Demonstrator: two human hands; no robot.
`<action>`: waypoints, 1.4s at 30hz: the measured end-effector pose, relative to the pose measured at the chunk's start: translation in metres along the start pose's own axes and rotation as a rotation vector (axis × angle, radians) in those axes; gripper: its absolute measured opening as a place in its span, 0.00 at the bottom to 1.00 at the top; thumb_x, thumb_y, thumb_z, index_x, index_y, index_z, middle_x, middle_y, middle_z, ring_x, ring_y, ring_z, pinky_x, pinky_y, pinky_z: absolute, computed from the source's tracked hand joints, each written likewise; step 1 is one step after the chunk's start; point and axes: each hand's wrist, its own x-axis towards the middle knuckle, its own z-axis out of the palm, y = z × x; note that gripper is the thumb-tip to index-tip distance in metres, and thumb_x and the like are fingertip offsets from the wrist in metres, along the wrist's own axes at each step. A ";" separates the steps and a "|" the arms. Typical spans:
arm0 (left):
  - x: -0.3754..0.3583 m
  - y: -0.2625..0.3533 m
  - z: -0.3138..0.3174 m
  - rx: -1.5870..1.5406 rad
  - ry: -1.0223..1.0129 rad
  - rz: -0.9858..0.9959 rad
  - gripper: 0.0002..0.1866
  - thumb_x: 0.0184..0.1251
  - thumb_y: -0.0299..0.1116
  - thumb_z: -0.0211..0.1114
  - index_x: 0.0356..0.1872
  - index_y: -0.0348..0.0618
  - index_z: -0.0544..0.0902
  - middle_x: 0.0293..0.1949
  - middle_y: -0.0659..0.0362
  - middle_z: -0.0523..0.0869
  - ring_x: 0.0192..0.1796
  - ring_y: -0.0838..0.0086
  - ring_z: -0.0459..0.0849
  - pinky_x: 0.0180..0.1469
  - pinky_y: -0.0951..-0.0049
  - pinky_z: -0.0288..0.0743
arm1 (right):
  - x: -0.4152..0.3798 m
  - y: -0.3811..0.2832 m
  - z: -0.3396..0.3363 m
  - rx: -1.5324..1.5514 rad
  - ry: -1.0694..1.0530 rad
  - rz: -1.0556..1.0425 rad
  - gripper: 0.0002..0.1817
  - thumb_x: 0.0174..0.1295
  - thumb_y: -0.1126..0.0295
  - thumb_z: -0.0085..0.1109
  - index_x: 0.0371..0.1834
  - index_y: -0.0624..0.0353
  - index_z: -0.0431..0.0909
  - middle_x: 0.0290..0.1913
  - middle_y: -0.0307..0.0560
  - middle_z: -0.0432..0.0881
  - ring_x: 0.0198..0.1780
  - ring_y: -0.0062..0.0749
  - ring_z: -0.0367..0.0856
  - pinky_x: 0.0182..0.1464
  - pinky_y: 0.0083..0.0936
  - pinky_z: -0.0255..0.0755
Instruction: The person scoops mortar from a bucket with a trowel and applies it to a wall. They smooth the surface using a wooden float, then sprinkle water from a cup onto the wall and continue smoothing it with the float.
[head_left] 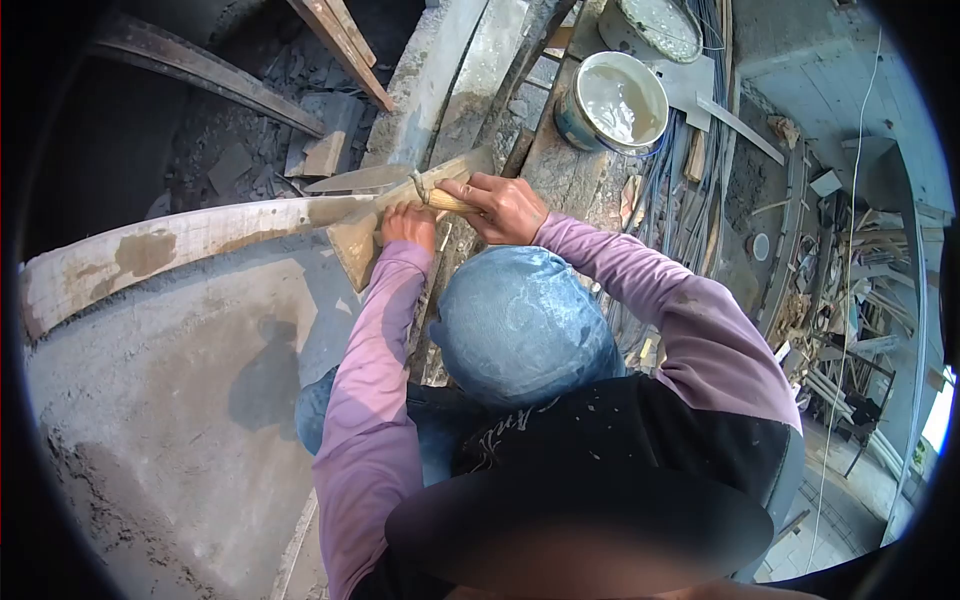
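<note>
My right hand [503,208] is wrapped around the wooden handle of a trowel [360,180]. The trowel's pointed metal blade reaches left, just above the end of a pale curved ledge [200,228]. Close beside it, my left hand [408,228] grips the edge of a flat, mortar-stained wooden board [350,250], with its fingers bent over the top. This board slants from lower left to upper right, passing under the trowel's neck. Wet-looking patches mark the ledge.
A bucket [622,103] of cloudy water stands on planks ahead to the right, with a second tub [655,25] behind it. Cables or rods [672,195] run along the right. Timber beams [340,45] cross a dark, rubble-strewn drop at upper left. My bent knee [525,320] is below my hands.
</note>
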 end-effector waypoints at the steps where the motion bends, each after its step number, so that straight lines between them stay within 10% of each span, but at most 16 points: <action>1: 0.001 0.000 -0.005 -0.019 -0.064 -0.002 0.13 0.59 0.30 0.64 0.44 0.54 0.88 0.39 0.57 0.89 0.50 0.64 0.86 0.57 0.62 0.74 | -0.003 0.001 -0.007 0.036 0.046 0.061 0.32 0.57 0.72 0.67 0.69 0.51 0.74 0.35 0.50 0.79 0.34 0.48 0.83 0.34 0.39 0.77; 11: 0.014 0.020 -0.219 -0.083 -0.139 0.034 0.23 0.51 0.23 0.68 0.50 0.57 0.89 0.39 0.56 0.89 0.48 0.60 0.85 0.57 0.61 0.74 | -0.067 0.049 -0.081 0.199 0.610 0.514 0.34 0.57 0.69 0.73 0.68 0.59 0.74 0.50 0.52 0.87 0.49 0.30 0.85 0.54 0.26 0.76; 13: 0.014 0.020 -0.241 -0.165 -0.161 0.118 0.24 0.50 0.22 0.67 0.51 0.56 0.89 0.40 0.55 0.89 0.47 0.59 0.85 0.56 0.61 0.75 | -0.074 0.059 -0.099 0.371 0.708 0.632 0.33 0.60 0.69 0.73 0.69 0.61 0.73 0.41 0.45 0.86 0.36 0.20 0.83 0.37 0.20 0.78; 22: 0.058 0.061 -0.040 -0.758 -0.192 0.494 0.28 0.48 0.26 0.67 0.55 0.60 0.88 0.40 0.51 0.89 0.47 0.54 0.85 0.57 0.59 0.77 | -0.110 0.151 -0.206 0.432 0.916 0.886 0.14 0.65 0.62 0.64 0.43 0.62 0.80 0.29 0.37 0.79 0.23 0.19 0.76 0.21 0.17 0.67; 30: 0.054 0.052 -0.059 -0.771 -0.307 0.498 0.29 0.49 0.28 0.67 0.57 0.60 0.86 0.40 0.49 0.88 0.47 0.53 0.85 0.55 0.59 0.78 | -0.133 0.152 -0.181 0.520 1.098 0.924 0.11 0.65 0.64 0.65 0.37 0.60 0.77 0.29 0.40 0.80 0.20 0.20 0.75 0.20 0.18 0.66; 36: 0.007 0.008 -0.120 -0.739 -0.290 0.056 0.27 0.50 0.26 0.66 0.56 0.53 0.87 0.40 0.48 0.88 0.44 0.52 0.86 0.50 0.61 0.79 | -0.094 0.239 -0.219 0.576 1.280 0.738 0.13 0.61 0.69 0.62 0.44 0.66 0.77 0.40 0.49 0.84 0.42 0.37 0.87 0.39 0.29 0.81; 39: -0.029 -0.006 -0.116 -0.791 -0.193 -0.144 0.28 0.49 0.26 0.68 0.57 0.52 0.86 0.39 0.47 0.88 0.43 0.52 0.87 0.48 0.64 0.80 | -0.059 0.330 -0.289 0.662 1.361 0.761 0.10 0.52 0.69 0.63 0.33 0.63 0.78 0.28 0.44 0.76 0.27 0.33 0.78 0.30 0.30 0.74; 42: -0.063 -0.018 -0.098 -0.883 -0.077 -0.281 0.28 0.50 0.27 0.68 0.58 0.53 0.85 0.39 0.49 0.87 0.43 0.54 0.87 0.48 0.64 0.80 | -0.005 0.357 -0.354 1.088 1.191 0.613 0.15 0.56 0.66 0.57 0.40 0.66 0.70 0.39 0.58 0.78 0.36 0.49 0.81 0.41 0.43 0.80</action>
